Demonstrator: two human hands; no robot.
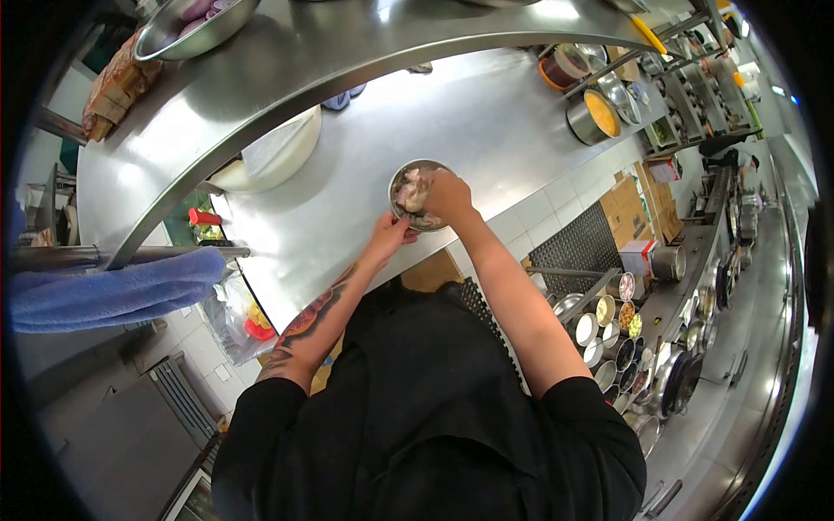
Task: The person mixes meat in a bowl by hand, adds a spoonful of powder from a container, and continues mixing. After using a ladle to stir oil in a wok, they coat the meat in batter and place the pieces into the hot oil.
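A round metal bowl [393, 181] stands on the steel worktop near its front edge. In it lie pale pink pieces of raw meat [412, 189], perhaps chicken, looking wet. My left hand [388, 238] pinches the near left side of the bowl's rim between thumb and fingers. From the right, my right hand [448, 199] reaches into the bowl, its fingers curled down around the meat. The fingertips are partly hidden and slightly blurred.
Overhead, a steel shelf [347, 52] carries a bowl of purple onions [198, 17]. A large white tub [287, 161] stands left on the worktop [365, 130]. At the right are a pot of orange liquid [599, 115] and, lower, several ingredient containers [608, 330]. A blue towel [122, 282] hangs left.
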